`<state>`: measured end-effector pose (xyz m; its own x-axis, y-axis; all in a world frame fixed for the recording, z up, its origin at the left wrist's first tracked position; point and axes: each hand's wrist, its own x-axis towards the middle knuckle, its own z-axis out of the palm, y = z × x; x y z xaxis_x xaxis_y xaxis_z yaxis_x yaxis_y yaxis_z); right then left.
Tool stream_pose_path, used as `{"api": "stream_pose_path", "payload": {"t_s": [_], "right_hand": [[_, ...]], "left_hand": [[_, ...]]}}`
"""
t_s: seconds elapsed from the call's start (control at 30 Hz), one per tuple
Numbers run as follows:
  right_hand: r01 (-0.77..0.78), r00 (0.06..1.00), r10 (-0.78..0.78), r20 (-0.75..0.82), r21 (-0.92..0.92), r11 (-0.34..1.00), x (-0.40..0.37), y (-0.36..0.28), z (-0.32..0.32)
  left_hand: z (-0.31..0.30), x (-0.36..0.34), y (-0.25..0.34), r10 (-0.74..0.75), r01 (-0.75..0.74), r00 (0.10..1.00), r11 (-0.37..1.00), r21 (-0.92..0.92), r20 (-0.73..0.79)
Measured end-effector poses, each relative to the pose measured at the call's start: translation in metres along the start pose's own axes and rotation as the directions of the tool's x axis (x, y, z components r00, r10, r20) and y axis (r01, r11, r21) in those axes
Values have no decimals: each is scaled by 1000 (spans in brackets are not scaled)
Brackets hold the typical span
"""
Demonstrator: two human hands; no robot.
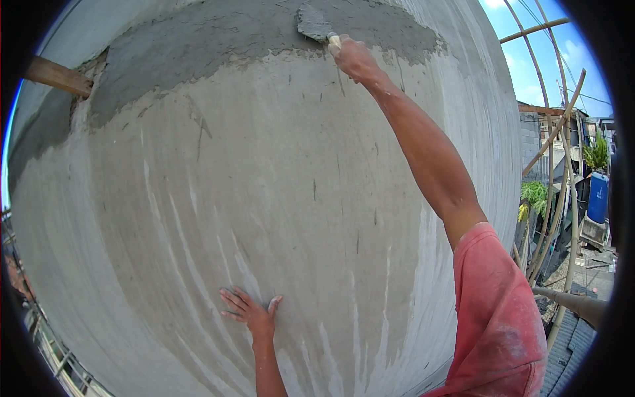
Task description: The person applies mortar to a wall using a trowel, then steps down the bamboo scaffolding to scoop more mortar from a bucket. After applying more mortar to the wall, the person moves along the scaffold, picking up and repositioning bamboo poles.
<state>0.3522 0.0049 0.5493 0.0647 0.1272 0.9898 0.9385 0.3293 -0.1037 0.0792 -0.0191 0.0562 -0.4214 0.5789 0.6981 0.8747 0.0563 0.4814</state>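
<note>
My right hand (354,58) reaches up the wall, closed around the pale handle of a trowel (313,24). The trowel's blade is coated in grey mortar and lies against the dark wet plaster (218,36) that bands the top of the wall. Low on the wall (284,178), my left hand (251,309) lies flat with its fingers spread and holds nothing. Pale drip streaks run down the wall around it. The plaster's lower edge is ragged, just below the trowel.
A wooden beam (59,76) sticks out from the wall at upper left. Bamboo scaffold poles (562,165) stand at right, and a thick pole (572,306) juts in beside my sleeve. Beyond are a blue barrel (598,197), plants and corrugated roofing (570,357) below.
</note>
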Motion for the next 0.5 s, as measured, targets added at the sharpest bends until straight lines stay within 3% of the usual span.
{"api": "stream_pose_path", "payload": {"t_s": [0.07, 0.13, 0.2, 0.27, 0.33, 0.4, 0.47, 0.5], "right_hand": [[62, 995, -75, 71, 167, 984, -39, -5, -14], [125, 990, -132, 37, 157, 980, -78, 4, -19], [118, 993, -116, -21, 263, 958, -133, 15, -29], [-79, 995, 43, 91, 439, 895, -192, 33, -40], [-386, 919, 235, 316, 597, 703, -256, 45, -67], [-615, 788, 327, 521, 687, 388, -325, 63, -87], [-802, 567, 352, 745, 597, 28, -390, 84, -108], [-825, 518, 407, 753, 565, 4, -422, 97, -117]], "left_hand": [[5, 0, -1, 12, -12, 1000, 1000, 2, -24], [4, -2, -4, 19, -18, 999, 1000, 23, -44], [0, 0, 1, -12, 12, 1000, 1000, 3, 4], [7, 0, -4, 11, -10, 1000, 1000, 23, -17], [13, 0, -7, 56, -56, 998, 997, 45, -9], [18, 2, -11, 102, -97, 984, 994, 44, -148], [29, 6, -19, 95, -96, 978, 995, 6, -185], [31, 8, -22, 95, -93, 978, 995, 20, -183]]}}
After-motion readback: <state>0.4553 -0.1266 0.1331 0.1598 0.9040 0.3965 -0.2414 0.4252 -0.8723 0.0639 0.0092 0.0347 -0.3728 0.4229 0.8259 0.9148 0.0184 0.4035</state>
